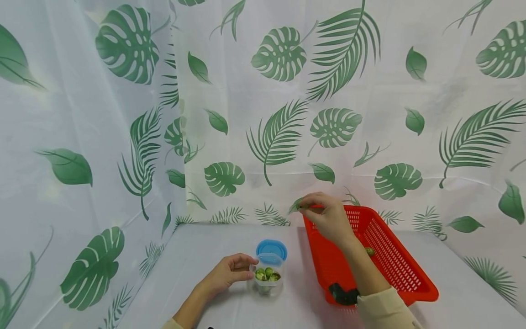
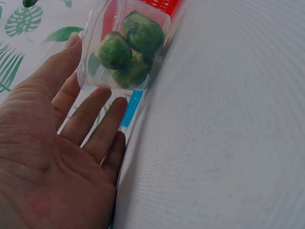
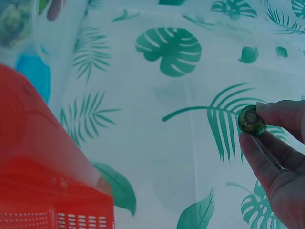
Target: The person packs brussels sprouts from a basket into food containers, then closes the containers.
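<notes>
A small clear plastic box (image 1: 267, 285) with several Brussels sprouts (image 1: 268, 274) in it stands on the white table, its blue lid (image 1: 272, 249) behind it. My left hand (image 1: 230, 273) is at the box's left side, fingers loosely extended. In the left wrist view its thumb and fingertips lie close to the box wall; contact is hard to tell. My right hand (image 1: 328, 219), raised over the far left corner of the red basket (image 1: 404, 260), pinches a Brussels sprout (image 3: 251, 120) between thumb and fingers, its cut stem end facing the wrist camera.
Inside the basket lies another sprout (image 1: 370, 251), partly behind the right forearm. A dark object (image 1: 344, 294) sits beside the right wrist, over the basket's near end. Leaf-patterned white sheeting (image 1: 279, 137) hangs behind and at the left of the table.
</notes>
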A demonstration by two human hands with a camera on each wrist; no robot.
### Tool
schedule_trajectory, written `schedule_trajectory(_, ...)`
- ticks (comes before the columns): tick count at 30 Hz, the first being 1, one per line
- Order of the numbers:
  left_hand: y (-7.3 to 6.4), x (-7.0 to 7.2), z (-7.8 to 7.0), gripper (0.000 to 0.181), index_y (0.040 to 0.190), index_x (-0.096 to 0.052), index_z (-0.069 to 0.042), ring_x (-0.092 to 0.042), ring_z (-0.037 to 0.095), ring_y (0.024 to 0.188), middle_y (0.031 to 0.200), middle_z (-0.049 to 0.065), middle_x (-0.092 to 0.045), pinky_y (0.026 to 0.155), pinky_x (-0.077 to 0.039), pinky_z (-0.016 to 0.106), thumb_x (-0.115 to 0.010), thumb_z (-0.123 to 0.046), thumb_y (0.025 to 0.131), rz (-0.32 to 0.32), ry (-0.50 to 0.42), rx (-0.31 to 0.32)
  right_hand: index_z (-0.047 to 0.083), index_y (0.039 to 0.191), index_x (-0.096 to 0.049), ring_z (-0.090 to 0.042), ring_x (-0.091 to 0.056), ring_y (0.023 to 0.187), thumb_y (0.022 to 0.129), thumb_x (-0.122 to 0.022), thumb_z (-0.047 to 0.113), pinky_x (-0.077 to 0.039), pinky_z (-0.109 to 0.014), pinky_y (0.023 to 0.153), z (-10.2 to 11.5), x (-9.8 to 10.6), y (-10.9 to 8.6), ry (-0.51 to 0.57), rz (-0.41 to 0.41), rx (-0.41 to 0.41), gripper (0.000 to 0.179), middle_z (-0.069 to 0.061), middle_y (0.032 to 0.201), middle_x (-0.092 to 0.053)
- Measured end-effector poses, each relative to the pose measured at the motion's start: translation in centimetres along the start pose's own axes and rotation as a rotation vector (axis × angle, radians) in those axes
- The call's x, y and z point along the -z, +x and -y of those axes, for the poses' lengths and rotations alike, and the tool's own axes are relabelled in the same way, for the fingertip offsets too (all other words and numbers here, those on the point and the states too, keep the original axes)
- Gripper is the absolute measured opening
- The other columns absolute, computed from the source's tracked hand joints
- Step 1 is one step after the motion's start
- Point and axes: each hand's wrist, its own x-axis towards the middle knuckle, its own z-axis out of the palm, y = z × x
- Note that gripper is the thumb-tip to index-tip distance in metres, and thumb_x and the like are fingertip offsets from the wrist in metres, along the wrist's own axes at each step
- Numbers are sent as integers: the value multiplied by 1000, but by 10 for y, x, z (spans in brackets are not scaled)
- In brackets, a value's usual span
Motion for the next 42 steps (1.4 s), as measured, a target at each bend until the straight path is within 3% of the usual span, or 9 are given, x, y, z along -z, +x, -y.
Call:
schedule_trajectory(8,0,0,1,43,131,-67,-7,-59,29,135,142,18,-65,106,-55,38,-80,-23,93,-2,-7,5,7,103,-80,-20,-70,103,93,-77,1,-60,-18,82,4,-10,-5,29,-3,26,13,-4,110,-76)
schedule_trajectory(18,0,-1,0,42,130,-67,-7,-61,29,133,141,17,-66,104,-56,37,-80,-23,93,1,-8,8,13,106,-80,-19,-69,104,93,-78,5,-62,-25,83,6,-20,-16,22,13,-16,15,1,109,-74)
schedule_trajectory(27,-1,0,-1,43,131,-67,-6,-60,31,134,141,18,-66,105,-56,37,-80,-23,94,0,3,5,10,105,-80,-21,-70,105,92,-78,3,-62,-24,83,2,-28,-24,61,10,-8,15,-2,110,-75)
schedule_trajectory(42,0,0,1,42,131,-67,-7,-60,30,134,142,18,-65,104,-56,37,-79,-21,94,-4,-9,9,10,103,-80,-23,-72,104,93,-77,2,-62,-24,84,-6,-44,-36,96,72,-48,14,-1,110,-74)
